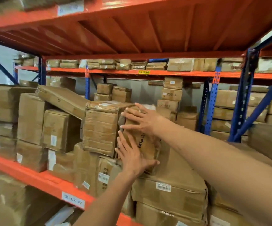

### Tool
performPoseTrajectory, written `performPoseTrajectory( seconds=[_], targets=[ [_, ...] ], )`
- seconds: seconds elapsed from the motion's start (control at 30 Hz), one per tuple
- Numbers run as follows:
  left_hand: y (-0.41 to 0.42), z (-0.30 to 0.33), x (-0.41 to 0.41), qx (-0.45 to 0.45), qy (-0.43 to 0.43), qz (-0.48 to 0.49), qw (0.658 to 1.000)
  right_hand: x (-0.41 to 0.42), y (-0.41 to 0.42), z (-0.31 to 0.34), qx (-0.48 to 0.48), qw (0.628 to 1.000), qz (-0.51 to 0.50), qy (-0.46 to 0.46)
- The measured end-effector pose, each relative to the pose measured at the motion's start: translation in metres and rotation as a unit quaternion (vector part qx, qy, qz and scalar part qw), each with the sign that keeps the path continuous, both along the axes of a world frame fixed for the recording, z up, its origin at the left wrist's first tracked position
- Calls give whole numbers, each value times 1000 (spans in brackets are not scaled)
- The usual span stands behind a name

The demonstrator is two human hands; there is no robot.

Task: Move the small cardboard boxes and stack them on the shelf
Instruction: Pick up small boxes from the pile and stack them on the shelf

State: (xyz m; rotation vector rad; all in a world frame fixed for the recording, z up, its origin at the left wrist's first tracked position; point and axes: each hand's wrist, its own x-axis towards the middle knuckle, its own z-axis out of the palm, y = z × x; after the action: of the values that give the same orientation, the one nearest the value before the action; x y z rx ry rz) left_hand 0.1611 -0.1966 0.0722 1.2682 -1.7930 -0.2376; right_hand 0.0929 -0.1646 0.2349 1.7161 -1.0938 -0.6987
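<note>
Hands [132, 158] [144, 120] press flat on the small box [146, 144].

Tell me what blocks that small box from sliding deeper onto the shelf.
Nothing shows between either hand and the small box; both press on it. The taped carton sits tight against its left side. What lies behind it is hidden.

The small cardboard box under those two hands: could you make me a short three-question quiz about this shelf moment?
1. True or false: both hands lie flat on the small box.
2. Which hand is higher on it: A) left hand B) right hand?
3. Fill in: the small box stands on a large carton bearing a ____ label.

Key: 1 true; 2 B; 3 barcode.
</note>
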Motion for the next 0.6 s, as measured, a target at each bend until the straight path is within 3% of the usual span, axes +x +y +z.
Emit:
performPoseTrajectory(
  seconds=[0.1,0.27,0.6],
  targets=[
    [-12,-18,7,-48,10,-23,999,7,-15,5,4,998,-35,44],
    [-12,-40,10,41,76,-22,996,9,-19,4,-18,987,-75,140],
    [-19,-29,-1,4,19,-29,999,-1,-16,-7,-10,988,-34,148]
  ],
)
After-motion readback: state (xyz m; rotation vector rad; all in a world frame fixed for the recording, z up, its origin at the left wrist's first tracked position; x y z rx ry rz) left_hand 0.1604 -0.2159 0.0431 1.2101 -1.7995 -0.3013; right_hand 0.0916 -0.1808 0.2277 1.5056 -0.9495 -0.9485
